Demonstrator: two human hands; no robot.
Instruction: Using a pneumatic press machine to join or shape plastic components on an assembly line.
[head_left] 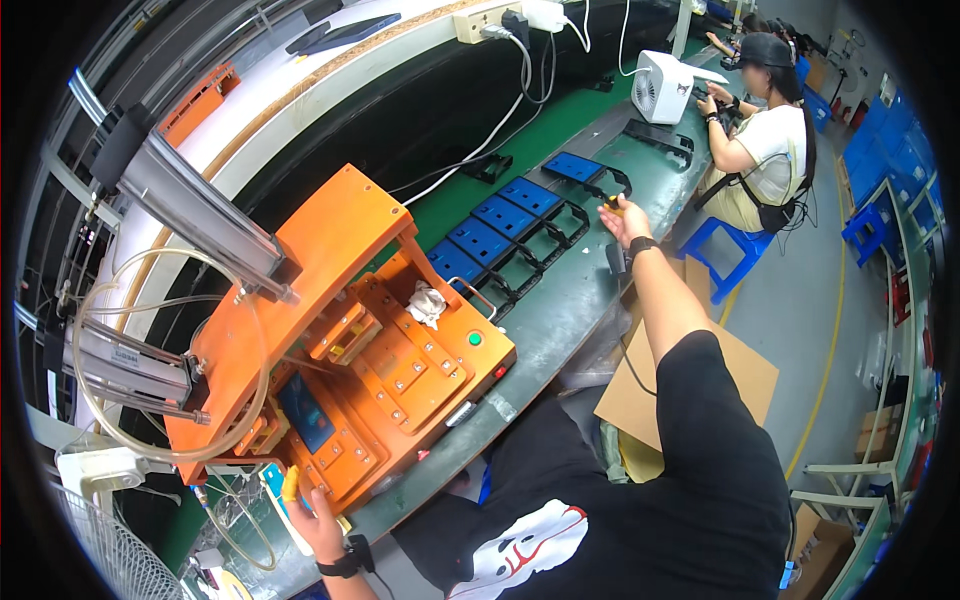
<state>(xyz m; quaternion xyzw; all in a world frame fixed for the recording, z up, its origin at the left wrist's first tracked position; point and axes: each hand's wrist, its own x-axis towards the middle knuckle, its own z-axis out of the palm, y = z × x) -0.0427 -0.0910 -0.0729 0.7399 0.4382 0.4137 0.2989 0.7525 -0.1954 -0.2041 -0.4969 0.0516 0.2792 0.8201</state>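
Note:
My right hand [627, 222] reaches out to the far end of a row on the green bench. Its fingers, one with a yellow finger cover, close on the edge of a black frame [622, 183] joined to a blue panel [573, 167]. Several similar blue panels [501, 214] with black frames lie nearer in the same row. My left hand [318, 522] is low on the left with fingers apart, one in a yellow cover, beside the orange press [420, 375]. Inside that press lies a dark blue plate [305, 412]. A crumpled white cloth [426, 304] rests on the press.
Pneumatic cylinders [200, 200] and looped clear tubing [95, 390] stand on the press's left. A white fan [661, 87] sits at the bench's far end, near a seated co-worker [768, 130] on a blue stool [727, 258]. A cardboard box [735, 375] stands by my right arm.

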